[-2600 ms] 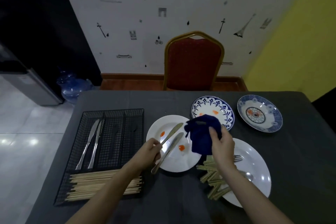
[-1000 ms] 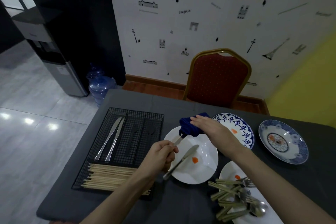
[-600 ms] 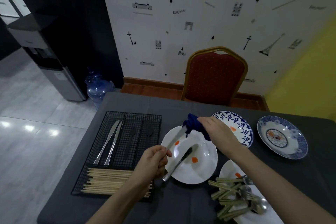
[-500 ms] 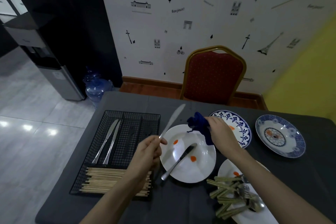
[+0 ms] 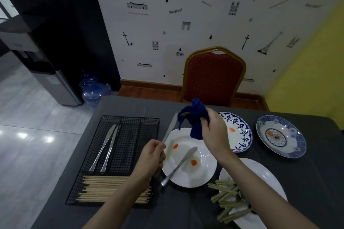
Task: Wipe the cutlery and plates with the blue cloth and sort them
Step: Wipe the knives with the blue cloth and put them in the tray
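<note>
Since half a second ago you are lifting the blue cloth (image 5: 195, 122) higher off the white plate (image 5: 188, 160), and the knife (image 5: 170, 128) in your left hand is leaning more toward the tray, its tip now just beside the cloth's hanging corner.

Nearest you, a second white plate (image 5: 268, 178) is sitting at the lower right, carrying a heap of green-handled cutlery (image 5: 228, 201). To the left, the black wire tray (image 5: 111, 154) is holding a row of wooden chopsticks (image 5: 113, 188) across its near compartment and two clean knives (image 5: 105, 148) in its far-left slot.

Your left hand (image 5: 150, 158) is gripping the knife by its handle — fingers curled tight around it, blade pointing up and away. Beside it, the white plate is bearing two orange smears and another knife (image 5: 179, 164) lying diagonally, its handle sticking out over the near rim.

Your right hand (image 5: 214, 132) is pinching the bunched cloth between thumb and fingers, holding it in the air above the plate's far edge — the cloth is hanging free, apart from the blade.

Farther out, a blue-patterned plate (image 5: 240, 132) with an orange smear is lying partly behind your right hand, and a blue-rimmed bowl-like plate (image 5: 281, 135) is sitting well to its right. Beyond the dark table (image 5: 130, 106) a red chair (image 5: 213, 76) is standing against the wall.
</note>
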A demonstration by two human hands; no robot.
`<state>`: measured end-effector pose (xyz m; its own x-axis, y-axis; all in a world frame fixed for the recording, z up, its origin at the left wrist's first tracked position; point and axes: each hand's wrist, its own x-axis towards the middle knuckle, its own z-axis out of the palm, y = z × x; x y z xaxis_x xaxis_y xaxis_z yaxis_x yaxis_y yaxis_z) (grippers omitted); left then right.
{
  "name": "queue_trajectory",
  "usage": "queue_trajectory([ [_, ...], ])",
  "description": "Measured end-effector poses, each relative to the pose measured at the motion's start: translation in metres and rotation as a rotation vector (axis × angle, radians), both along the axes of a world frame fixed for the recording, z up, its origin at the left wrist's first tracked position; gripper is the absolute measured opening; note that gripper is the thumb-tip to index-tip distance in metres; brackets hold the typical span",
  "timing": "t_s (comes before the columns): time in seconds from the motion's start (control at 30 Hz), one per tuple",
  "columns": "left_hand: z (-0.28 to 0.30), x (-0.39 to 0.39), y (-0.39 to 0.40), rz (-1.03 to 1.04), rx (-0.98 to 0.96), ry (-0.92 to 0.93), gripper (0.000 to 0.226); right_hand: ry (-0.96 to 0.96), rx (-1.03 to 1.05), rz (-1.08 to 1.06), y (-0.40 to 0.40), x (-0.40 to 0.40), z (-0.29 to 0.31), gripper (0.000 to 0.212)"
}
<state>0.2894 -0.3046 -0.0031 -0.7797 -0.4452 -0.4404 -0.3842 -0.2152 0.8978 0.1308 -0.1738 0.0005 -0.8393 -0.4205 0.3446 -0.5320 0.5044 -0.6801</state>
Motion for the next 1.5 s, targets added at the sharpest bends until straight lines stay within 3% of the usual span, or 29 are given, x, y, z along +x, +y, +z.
queue_trajectory([
  [0.1, 0.015, -0.006, 0.008, -0.085, -0.065, 0.022, 0.028, 0.122, 0.033, 0.043, -0.011, 0.020, -0.001, 0.035],
  [0.23, 0.028, -0.007, 0.008, -0.139, -0.036, 0.082, 0.026, 0.540, 0.290, 0.369, -0.007, 0.039, -0.011, 0.044],
  [0.33, 0.030, 0.003, 0.002, -0.185, -0.051, 0.110, 0.026, 0.605, 0.350, 0.454, 0.007, 0.028, -0.010, 0.053],
  [0.5, 0.020, 0.011, -0.008, -0.196, -0.058, 0.112, 0.028, 0.542, 0.370, 0.379, 0.003, 0.014, -0.007, 0.055],
  [0.67, 0.016, 0.012, -0.010, -0.220, -0.001, 0.121, 0.025, 0.567, 0.339, 0.496, 0.004, 0.036, -0.013, 0.048],
  [0.8, 0.015, 0.017, -0.011, -0.237, -0.027, 0.111, 0.027, 0.491, 0.323, 0.314, -0.001, 0.021, -0.014, 0.060],
  [1.0, 0.018, 0.011, -0.015, -0.248, -0.041, 0.056, 0.024, 0.604, 0.334, 0.595, 0.004, 0.026, -0.020, 0.049],
  [1.23, 0.015, 0.017, -0.012, -0.254, -0.017, 0.035, 0.026, 0.507, 0.363, 0.428, 0.013, 0.009, -0.029, 0.059],
  [1.5, 0.013, 0.018, -0.010, -0.297, -0.009, 0.027, 0.025, 0.529, 0.330, 0.518, 0.021, 0.033, -0.039, 0.059],
])
